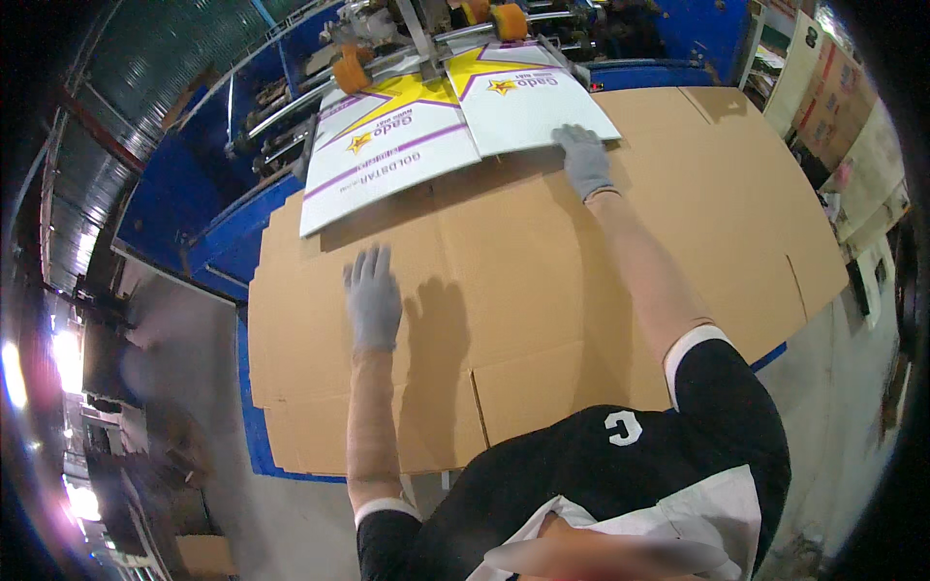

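Note:
Two white printed cardboard sheets, or one with a slit, show yellow stars and purple bands; the left panel (pixel 387 160) and right panel (pixel 528 102) lie under the machine's rollers. My right hand (pixel 583 160), in a grey glove, rests with fingers stretched on the near edge of the right panel. Over the brown cardboard (pixel 523 261) my left hand (pixel 372 298), also gloved in grey, is held with fingers extended and nothing in it. It is nearest to the left panel's near edge, apart from it. Shadows of both arms fall on the brown cardboard.
A blue machine (pixel 184 213) with metal shafts and orange rollers (pixel 351 70) stands at the far side. The brown cardboard covers a blue-edged table (pixel 256 441). Stacked cartons and boards (pixel 835 107) stand at the far right. Concrete floor (pixel 291 523) shows at left.

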Demonstrator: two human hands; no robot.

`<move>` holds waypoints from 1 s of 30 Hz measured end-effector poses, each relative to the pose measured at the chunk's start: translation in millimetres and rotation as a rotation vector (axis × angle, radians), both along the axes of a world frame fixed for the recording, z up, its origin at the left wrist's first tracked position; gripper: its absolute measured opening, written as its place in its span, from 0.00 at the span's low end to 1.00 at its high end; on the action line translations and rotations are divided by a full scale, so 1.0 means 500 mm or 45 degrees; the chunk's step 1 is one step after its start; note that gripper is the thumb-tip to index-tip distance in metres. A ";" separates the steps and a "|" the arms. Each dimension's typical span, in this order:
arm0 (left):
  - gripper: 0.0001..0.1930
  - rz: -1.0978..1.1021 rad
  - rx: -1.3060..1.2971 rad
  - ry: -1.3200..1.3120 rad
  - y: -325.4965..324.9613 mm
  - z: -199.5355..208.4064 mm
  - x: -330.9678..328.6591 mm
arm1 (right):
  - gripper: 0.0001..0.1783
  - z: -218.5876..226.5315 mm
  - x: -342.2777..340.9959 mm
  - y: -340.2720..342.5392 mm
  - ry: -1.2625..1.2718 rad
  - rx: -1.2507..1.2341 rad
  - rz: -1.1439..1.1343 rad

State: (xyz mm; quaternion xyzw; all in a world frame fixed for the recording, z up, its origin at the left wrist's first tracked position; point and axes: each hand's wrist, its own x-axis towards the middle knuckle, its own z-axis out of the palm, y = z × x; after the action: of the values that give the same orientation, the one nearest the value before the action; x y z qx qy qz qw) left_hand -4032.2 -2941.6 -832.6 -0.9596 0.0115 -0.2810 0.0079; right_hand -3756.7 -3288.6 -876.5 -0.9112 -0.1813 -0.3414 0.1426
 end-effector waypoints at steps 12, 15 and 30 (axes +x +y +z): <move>0.34 1.579 -0.905 -0.160 0.023 -0.094 -0.769 | 0.14 -0.049 -0.537 -0.226 0.107 0.028 -0.069; 0.34 1.630 -0.912 -0.226 0.023 -0.073 -0.783 | 0.13 -0.031 -0.606 -0.216 0.148 0.055 0.021; 0.12 0.137 -2.637 -1.554 0.139 -0.200 -0.938 | 0.11 0.002 -0.782 -0.244 0.468 0.369 0.270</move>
State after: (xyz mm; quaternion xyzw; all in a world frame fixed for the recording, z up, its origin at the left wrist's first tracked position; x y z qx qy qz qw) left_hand -4501.1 -2872.1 -932.5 -0.2187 -0.2652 -0.5642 -0.7507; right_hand -4147.5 -3410.5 -875.5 -0.9039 -0.1961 -0.1758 0.3371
